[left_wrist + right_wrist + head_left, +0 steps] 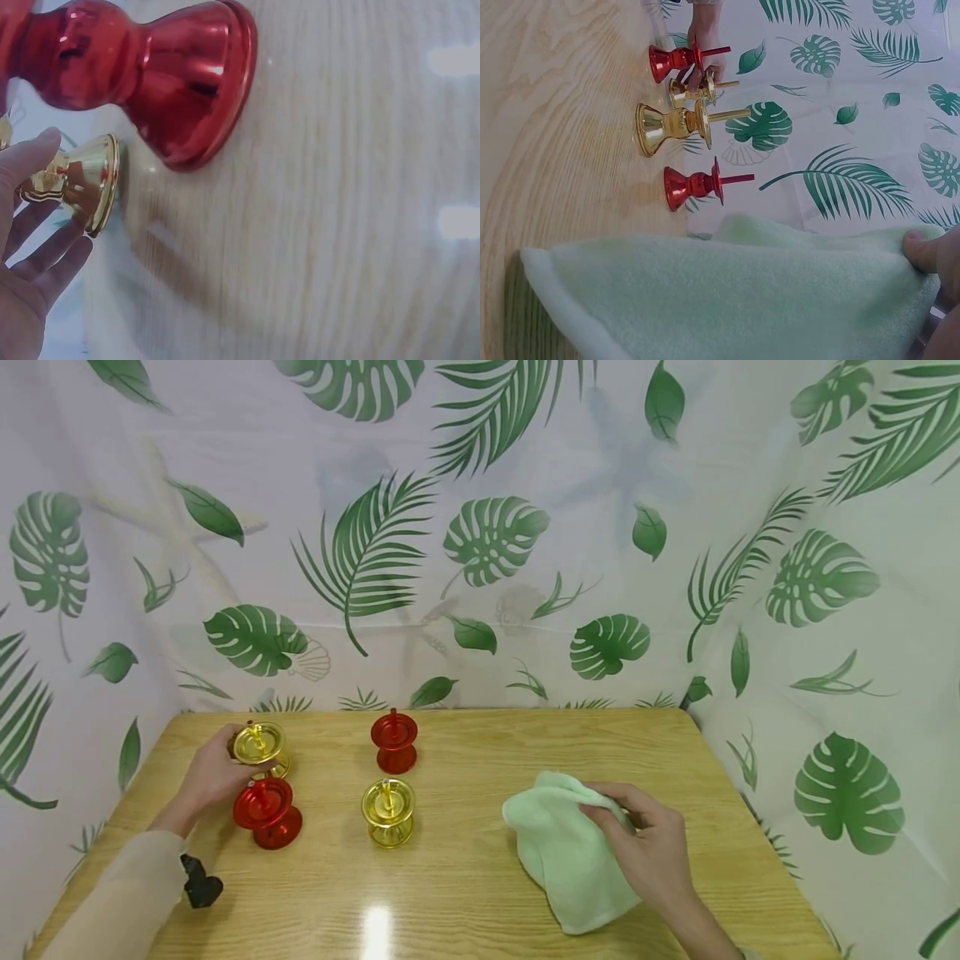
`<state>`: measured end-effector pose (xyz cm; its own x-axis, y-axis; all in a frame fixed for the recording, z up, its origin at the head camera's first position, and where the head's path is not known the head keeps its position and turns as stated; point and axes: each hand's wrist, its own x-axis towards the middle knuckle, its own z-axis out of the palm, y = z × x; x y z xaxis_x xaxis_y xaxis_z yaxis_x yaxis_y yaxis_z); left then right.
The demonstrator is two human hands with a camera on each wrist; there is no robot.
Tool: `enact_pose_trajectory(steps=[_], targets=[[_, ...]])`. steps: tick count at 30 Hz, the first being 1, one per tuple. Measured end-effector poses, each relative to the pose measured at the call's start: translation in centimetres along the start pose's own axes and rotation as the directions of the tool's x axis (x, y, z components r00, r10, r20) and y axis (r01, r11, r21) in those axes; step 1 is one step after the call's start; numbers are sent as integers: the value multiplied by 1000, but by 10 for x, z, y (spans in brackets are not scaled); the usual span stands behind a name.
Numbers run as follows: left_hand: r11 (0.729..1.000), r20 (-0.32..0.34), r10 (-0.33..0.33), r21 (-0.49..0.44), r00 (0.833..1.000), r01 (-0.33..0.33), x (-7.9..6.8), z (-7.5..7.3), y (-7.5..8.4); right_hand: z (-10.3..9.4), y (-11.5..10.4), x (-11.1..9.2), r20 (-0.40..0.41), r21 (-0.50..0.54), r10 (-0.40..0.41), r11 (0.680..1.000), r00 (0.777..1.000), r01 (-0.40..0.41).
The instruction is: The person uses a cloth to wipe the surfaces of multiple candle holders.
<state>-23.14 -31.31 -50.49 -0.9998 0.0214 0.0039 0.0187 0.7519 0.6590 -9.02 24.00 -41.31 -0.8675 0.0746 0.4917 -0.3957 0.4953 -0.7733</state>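
Note:
At the back left of the table, my left hand grips a gold candle holder around its middle. The left wrist view has the thumb on the near side of that gold holder and the fingers behind it. Just in front stands a red candle holder, upright and close to the hand. On the right, my right hand pinches the upper edge of a pale green cloth between thumb and fingers. The cloth hangs down to the tabletop, its lower part spread there.
Near the middle stand another red candle holder at the back and a second gold one in front of it. A small black object is beside the left sleeve. Leaf-patterned curtain closes off the wooden table's back and sides.

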Motion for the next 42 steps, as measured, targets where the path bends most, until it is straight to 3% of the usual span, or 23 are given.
enact_pose_trajectory(steps=[9, 16, 24, 31, 33, 37, 42], targets=[[1000, -94, 22, -18, 995, -24, -20, -18, -1, -1, 2, 1, -10, 30, -26, 999, 1000, 26], [996, -140, 14, -84, 990, -26, -34, -38, 12, -2, 1, 3, -17, 35, -27, 999, 999, 28], [997, -235, 30, -66, 972, -47, -47, -51, 42, -2, 1, 3, -2, 27, 8, 1000, 1000, -8], [990, -216, 56, -118, 975, -83, -57, -50, 80, 0, 1, 6, -1, 30, 1, 1000, 1000, -1], [984, -244, 96, -122, 965, -129, -59, -46, 91, 0, 1, 6, 0, 30, -3, 1000, 1000, 3], [955, -321, 215, -129, 922, -268, -65, -34, 113, 1, 0, 7, -6, 32, -16, 999, 1000, 16], [903, -339, 324, -167, 883, -396, -72, -18, 137, 2, -2, 8, -4, 40, -21, 999, 1000, 22]])
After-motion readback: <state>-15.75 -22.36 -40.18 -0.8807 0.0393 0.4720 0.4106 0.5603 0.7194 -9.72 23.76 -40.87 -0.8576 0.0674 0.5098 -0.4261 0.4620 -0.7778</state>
